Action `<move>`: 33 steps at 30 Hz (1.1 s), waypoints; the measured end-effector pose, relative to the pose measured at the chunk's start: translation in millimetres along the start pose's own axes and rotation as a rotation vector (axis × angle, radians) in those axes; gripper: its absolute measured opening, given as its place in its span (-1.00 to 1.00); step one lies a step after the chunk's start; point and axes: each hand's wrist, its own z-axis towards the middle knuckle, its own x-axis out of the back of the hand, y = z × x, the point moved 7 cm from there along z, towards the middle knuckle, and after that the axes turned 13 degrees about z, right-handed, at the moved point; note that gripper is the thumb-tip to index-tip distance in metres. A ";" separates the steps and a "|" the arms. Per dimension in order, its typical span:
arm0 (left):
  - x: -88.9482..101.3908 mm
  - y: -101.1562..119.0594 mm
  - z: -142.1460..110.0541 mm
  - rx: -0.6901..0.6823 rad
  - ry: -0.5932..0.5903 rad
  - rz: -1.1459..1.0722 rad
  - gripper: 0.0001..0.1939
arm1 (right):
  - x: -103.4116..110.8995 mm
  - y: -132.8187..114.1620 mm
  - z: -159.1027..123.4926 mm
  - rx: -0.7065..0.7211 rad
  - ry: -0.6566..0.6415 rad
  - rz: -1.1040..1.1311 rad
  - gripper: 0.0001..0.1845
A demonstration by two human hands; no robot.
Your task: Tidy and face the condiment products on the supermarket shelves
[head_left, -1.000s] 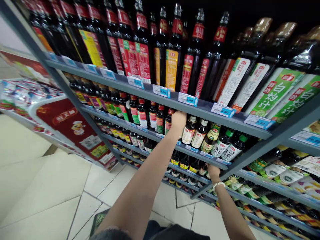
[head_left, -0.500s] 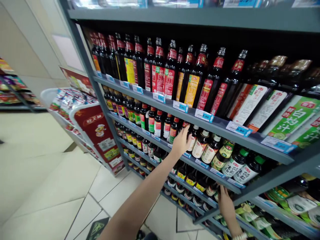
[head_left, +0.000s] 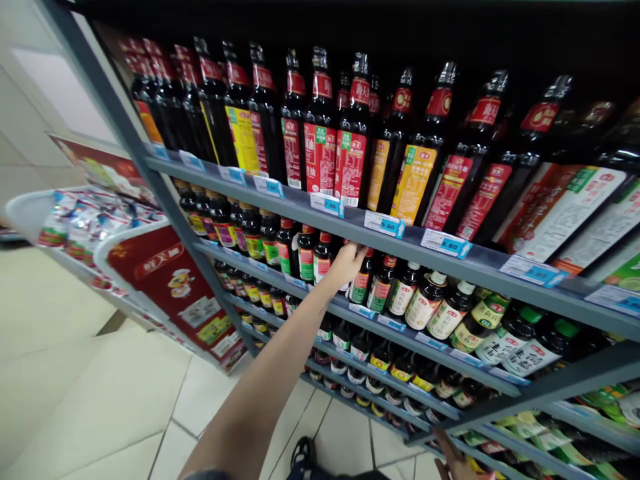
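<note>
My left hand [head_left: 345,265] reaches up to the second shelf [head_left: 400,330] and curls its fingers round a small dark sauce bottle with a red cap [head_left: 361,280], in a row of similar small bottles. Tall dark bottles with red and yellow labels [head_left: 320,133] stand on the shelf above. My right hand [head_left: 453,457] shows only partly at the bottom edge. Its fingers are stretched out, holding nothing, just under the grey rail of a lower shelf [head_left: 450,420].
Grey metal shelving [head_left: 165,200] runs from upper left to lower right, with blue price tags [head_left: 385,224] along the edges. A red and white display stand [head_left: 165,280] with packets stands at the left. The floor [head_left: 90,400] is pale tile. My shoe [head_left: 303,453] shows below.
My left hand has shifted left along the second shelf and closed on a bottle. My right hand has dropped lower toward the frame's bottom edge. The view has tilted.
</note>
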 end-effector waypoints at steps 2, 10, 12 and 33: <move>-1.0 -6.8 9.9 -0.032 -0.062 0.010 -0.75 | -11.3 -32.7 23.5 0.020 -0.049 -0.011 -0.46; 17.6 -7.1 31.1 -0.213 -0.233 0.132 -0.65 | 12.9 -243.2 127.4 0.245 0.243 0.093 -0.57; 21.5 -6.6 32.4 -0.232 -0.244 0.193 -0.63 | 36.4 -287.7 148.8 0.313 0.461 0.125 -0.61; 22.6 -15.5 30.1 -0.256 -0.246 0.271 -0.67 | 76.0 -364.5 277.6 0.125 0.579 -0.200 -0.42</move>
